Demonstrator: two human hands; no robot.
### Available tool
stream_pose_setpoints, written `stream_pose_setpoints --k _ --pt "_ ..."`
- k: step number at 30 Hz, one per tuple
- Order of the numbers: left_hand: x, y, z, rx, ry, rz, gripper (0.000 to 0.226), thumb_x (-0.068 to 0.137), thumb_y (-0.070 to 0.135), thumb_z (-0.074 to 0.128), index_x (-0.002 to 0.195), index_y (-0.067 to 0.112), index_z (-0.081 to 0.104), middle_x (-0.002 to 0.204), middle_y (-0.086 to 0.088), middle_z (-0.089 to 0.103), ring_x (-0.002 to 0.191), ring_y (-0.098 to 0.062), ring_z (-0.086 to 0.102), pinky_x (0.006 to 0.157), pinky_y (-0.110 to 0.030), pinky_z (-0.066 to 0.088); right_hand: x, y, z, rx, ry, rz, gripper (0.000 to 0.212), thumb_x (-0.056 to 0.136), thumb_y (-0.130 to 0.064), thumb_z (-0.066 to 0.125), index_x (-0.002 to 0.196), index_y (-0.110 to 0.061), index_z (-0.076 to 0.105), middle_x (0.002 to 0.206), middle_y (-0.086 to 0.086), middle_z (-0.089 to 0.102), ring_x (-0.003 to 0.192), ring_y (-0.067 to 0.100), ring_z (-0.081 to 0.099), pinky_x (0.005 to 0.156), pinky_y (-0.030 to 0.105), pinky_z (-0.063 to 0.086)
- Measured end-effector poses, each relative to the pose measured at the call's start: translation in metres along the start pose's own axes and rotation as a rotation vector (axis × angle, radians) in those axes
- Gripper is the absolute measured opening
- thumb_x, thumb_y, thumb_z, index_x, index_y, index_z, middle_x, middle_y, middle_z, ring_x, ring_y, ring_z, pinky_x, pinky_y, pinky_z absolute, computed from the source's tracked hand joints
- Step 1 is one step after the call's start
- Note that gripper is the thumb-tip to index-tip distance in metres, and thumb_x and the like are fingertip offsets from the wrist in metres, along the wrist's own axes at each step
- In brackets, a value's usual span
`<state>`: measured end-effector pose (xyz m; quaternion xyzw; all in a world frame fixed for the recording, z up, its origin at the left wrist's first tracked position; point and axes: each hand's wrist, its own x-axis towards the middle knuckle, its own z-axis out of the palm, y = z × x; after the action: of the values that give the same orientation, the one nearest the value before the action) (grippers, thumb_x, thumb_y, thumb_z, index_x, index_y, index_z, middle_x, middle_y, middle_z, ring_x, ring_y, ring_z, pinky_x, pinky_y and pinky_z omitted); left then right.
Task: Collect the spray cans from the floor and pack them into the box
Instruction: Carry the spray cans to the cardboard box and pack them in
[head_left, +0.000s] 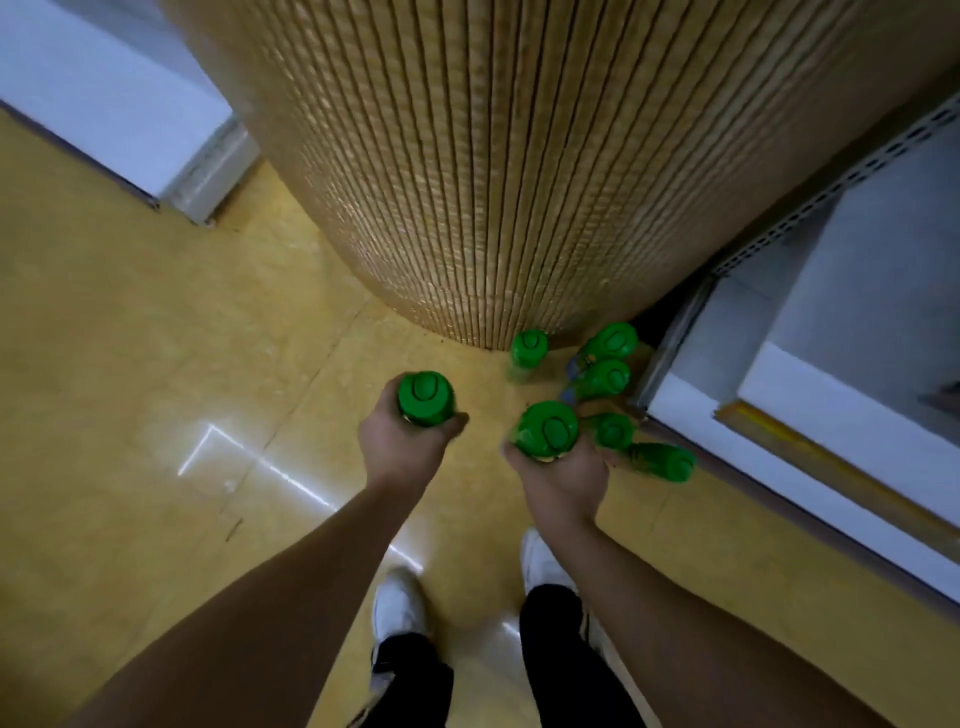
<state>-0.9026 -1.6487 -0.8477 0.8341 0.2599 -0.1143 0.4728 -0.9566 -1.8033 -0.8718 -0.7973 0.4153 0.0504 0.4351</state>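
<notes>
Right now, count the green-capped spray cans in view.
7. One can in the left hand, another can in the right hand, five cans on the floor beside the ribbed column. More may hide behind the right hand.

Dim, yellowish light, white glare on the floor (249, 457) (glossy), motion-blurred, edges bowed.

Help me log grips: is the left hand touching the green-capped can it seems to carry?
Touching. The head view shows the left hand with fingers curled round the green-capped spray can, no gap.
</notes>
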Motion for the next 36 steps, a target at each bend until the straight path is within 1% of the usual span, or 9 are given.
stream_pose_setpoints --k 5,9,13,16,19,22,27,32,36 --pt "-0.066 0.072 -0.080 0.002 -0.050 0.117 0.069 0.063 0.028 0.094 0.125 0.019 0.064 0.107 0.003 0.073 0.102 -0.017 0.066 0.085 -0.025 0.050 -0.073 -0.073 -0.072 0.045 0.025 -0.032 0.063 0.062 -0.039 0.094 0.115 -0.017 0.067 0.104 0.003 0.072 0.100 0.028 0.067 0.080 0.035 0.054" --pt "-0.123 0.131 -0.145 0.009 -0.087 0.275 0.070 0.065 0.036 0.090 0.127 0.023 0.061 0.112 -0.001 0.072 0.107 -0.026 0.065 0.090 -0.038 0.055 -0.141 -0.132 -0.138 0.023 0.112 -0.084 0.066 0.066 -0.042 0.089 0.122 -0.020 0.061 0.106 0.004 0.070 0.101 0.030 0.066 0.082 0.039 0.056" --pt "-0.180 0.206 -0.205 -0.081 -0.130 0.408 0.072 0.069 0.039 0.087 0.130 0.023 0.053 0.110 -0.002 0.066 0.108 -0.030 0.062 0.083 -0.033 0.047 -0.208 -0.184 -0.218 0.172 0.261 -0.165 0.065 0.070 -0.042 0.089 0.124 -0.019 0.059 0.109 0.006 0.070 0.101 0.032 0.065 0.084 0.041 0.055" --pt "-0.223 0.262 -0.240 -0.218 -0.245 0.498 0.063 0.067 0.056 0.084 0.116 0.029 0.056 0.102 0.006 0.067 0.101 -0.025 0.066 0.087 -0.039 0.053 -0.257 -0.215 -0.277 0.242 0.419 -0.294 0.060 0.066 -0.061 0.085 0.112 -0.029 0.064 0.097 0.001 0.073 0.093 0.026 0.069 0.079 0.043 0.058" --pt "-0.277 0.322 -0.267 -0.377 -0.324 0.635 0.057 0.059 0.067 0.078 0.102 0.034 0.059 0.092 0.009 0.071 0.089 -0.014 0.068 0.086 -0.049 0.056 -0.292 -0.243 -0.338 0.392 0.593 -0.404 0.063 0.060 -0.081 0.073 0.103 -0.038 0.057 0.094 -0.004 0.069 0.092 0.021 0.067 0.076 0.043 0.058" --pt "-0.336 0.379 -0.285 -0.445 -0.407 0.819 0.049 0.064 0.061 0.083 0.098 0.032 0.061 0.089 0.008 0.072 0.085 -0.013 0.069 0.084 -0.048 0.057 -0.334 -0.270 -0.403 0.543 0.708 -0.527 0.052 0.067 -0.067 0.076 0.103 -0.038 0.053 0.095 -0.006 0.066 0.088 0.017 0.065 0.075 0.038 0.055" --pt "-0.438 0.454 -0.292 -0.575 -0.522 1.006 0.032 0.077 0.042 0.085 0.098 0.031 0.063 0.090 0.006 0.072 0.085 -0.019 0.070 0.083 -0.050 0.057 -0.391 -0.286 -0.515 0.710 0.837 -0.612 0.043 0.081 -0.033 0.084 0.107 -0.018 0.053 0.091 -0.003 0.065 0.082 0.017 0.066 0.069 0.033 0.051" --pt "-0.548 0.497 -0.275 -0.690 -0.655 1.077 0.047 0.068 0.052 0.085 0.103 0.026 0.066 0.095 0.002 0.074 0.089 -0.022 0.071 0.088 -0.054 0.057 -0.450 -0.259 -0.625 0.737 1.015 -0.688 0.040 0.085 -0.033 0.081 0.113 -0.020 0.055 0.094 -0.003 0.065 0.082 0.012 0.065 0.068 0.032 0.052" --pt "-0.644 0.508 -0.247 -0.707 -0.772 1.160 0.057 0.064 0.058 0.082 0.106 0.022 0.067 0.096 0.003 0.074 0.090 -0.021 0.071 0.087 -0.052 0.057 -0.497 -0.216 -0.703 0.621 1.137 -0.672 0.039 0.085 -0.039 0.078 0.113 -0.024 0.055 0.093 -0.007 0.065 0.082 0.009 0.063 0.066 0.028 0.049"
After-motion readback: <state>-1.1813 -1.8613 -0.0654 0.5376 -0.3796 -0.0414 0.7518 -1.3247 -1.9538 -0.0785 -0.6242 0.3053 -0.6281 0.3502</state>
